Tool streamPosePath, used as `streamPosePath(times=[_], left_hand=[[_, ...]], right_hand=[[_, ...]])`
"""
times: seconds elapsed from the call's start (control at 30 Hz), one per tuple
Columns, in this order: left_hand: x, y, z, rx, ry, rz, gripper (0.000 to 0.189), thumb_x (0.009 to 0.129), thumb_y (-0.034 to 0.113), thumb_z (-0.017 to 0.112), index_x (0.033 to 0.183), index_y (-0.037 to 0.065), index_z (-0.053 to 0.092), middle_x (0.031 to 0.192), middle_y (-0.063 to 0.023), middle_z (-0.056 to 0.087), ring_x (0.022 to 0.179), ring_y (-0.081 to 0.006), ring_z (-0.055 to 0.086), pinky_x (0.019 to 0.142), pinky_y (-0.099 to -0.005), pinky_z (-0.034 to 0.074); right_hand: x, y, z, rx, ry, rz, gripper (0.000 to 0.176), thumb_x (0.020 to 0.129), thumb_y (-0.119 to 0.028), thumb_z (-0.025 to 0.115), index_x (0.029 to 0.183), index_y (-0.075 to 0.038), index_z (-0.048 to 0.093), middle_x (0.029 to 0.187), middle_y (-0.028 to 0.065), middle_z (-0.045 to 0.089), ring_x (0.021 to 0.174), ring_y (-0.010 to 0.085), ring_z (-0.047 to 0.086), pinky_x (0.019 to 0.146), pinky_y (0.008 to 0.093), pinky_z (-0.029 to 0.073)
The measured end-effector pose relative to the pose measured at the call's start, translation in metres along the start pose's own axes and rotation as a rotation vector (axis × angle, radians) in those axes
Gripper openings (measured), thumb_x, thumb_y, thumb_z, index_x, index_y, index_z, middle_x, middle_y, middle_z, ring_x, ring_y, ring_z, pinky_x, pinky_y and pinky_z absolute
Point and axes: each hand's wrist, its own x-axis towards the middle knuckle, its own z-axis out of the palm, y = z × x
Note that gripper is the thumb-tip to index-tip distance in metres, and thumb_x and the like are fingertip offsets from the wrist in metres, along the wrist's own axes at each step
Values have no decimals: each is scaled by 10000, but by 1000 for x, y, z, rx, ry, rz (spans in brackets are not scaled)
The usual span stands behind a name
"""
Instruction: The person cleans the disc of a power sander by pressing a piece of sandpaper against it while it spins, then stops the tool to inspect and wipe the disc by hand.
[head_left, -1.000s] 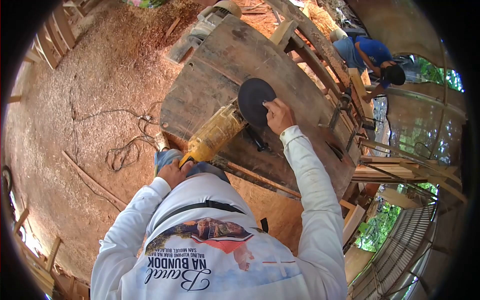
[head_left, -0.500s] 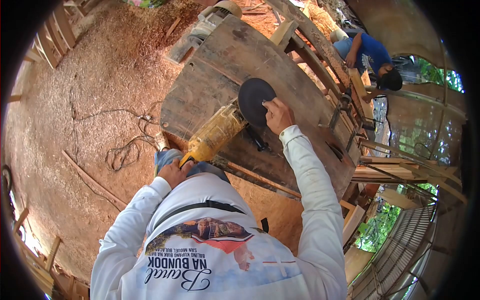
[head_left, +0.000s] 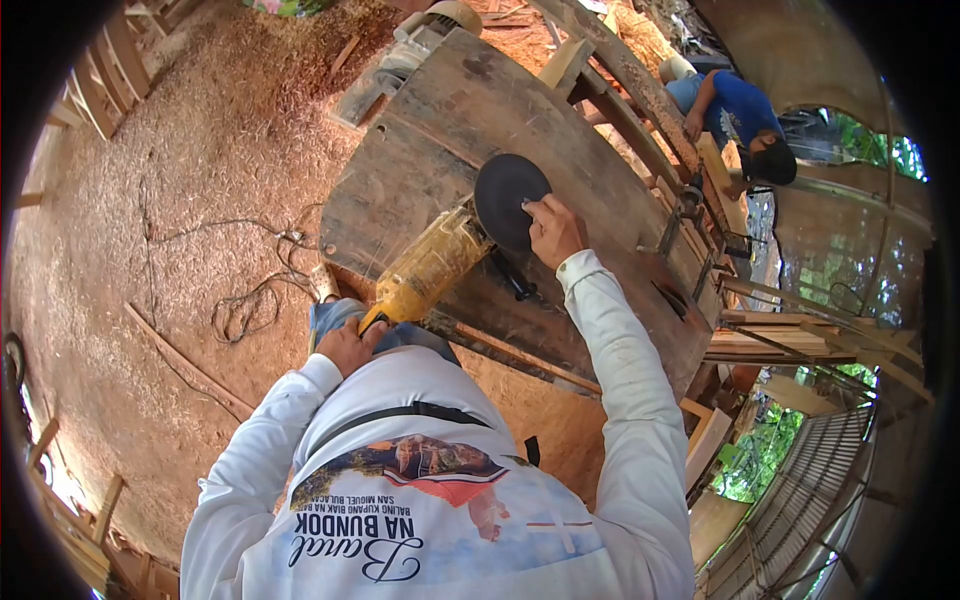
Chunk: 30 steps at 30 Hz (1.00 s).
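Observation:
A yellow angle grinder [head_left: 425, 270], worn and dusty, lies across the near edge of a wooden tabletop [head_left: 420, 150]. My left hand [head_left: 347, 347] is closed round its rear end, close to my waist. The grinder carries a large black disc [head_left: 500, 185], its flat face turned up. My right hand [head_left: 557, 232] is over the disc's centre with thumb and fingers pinched together. A tiny pale bit shows at the fingertips, too small to name. The grinder's black side handle [head_left: 515, 280] sticks out below the disc.
A co-worker in a blue shirt [head_left: 740, 105] bends over timber at the upper right. A machine with a motor [head_left: 425, 40] stands at the table's far end. A cable [head_left: 245, 310] lies looped on the shaving-covered floor. Stacked boards [head_left: 770, 340] are at the right.
My right hand and the disc have shifted very slightly left. The co-worker's head has moved a little to the left. My left hand keeps its grip on the grinder.

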Motion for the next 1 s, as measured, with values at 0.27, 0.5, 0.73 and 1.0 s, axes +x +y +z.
streamPosePath(times=[0.27, 0.5, 0.73, 1.0], left_hand=[[1, -1, 1, -2, -18, -4, 389, 1078, 426, 350, 1409, 294, 507, 1177, -287, 595, 877, -486, 691, 748, -535, 575], [6, -5, 10, -114, -33, -127, 412, 1080, 484, 327, 1399, 304, 516, 1208, -295, 597, 930, -501, 684, 800, -539, 563], [4, -2, 2, -89, -17, -70, 392, 1081, 471, 328, 1397, 321, 504, 1202, -304, 595, 915, -505, 686, 774, -541, 575], [5, -9, 10, -20, -8, 2, 365, 1076, 423, 352, 1391, 310, 499, 1174, -310, 596, 870, -502, 687, 749, -546, 575]], right_hand=[[-6, 7, -1, 6, 6, 7, 279, 759, 24, 636, 1011, -34, 742, 922, 140, 635, 927, 347, 644, 809, 446, 546], [-14, 13, -1, -1, 12, 24, 284, 752, 26, 640, 1009, -36, 744, 922, 143, 638, 909, 354, 648, 801, 452, 548], [-23, 19, -1, -3, 23, 41, 287, 745, 29, 641, 1006, -35, 742, 926, 152, 640, 904, 364, 649, 796, 459, 545], [-33, 26, -4, -43, 1, 68, 279, 737, 32, 634, 987, -32, 739, 932, 155, 640, 908, 369, 645, 794, 462, 542]])
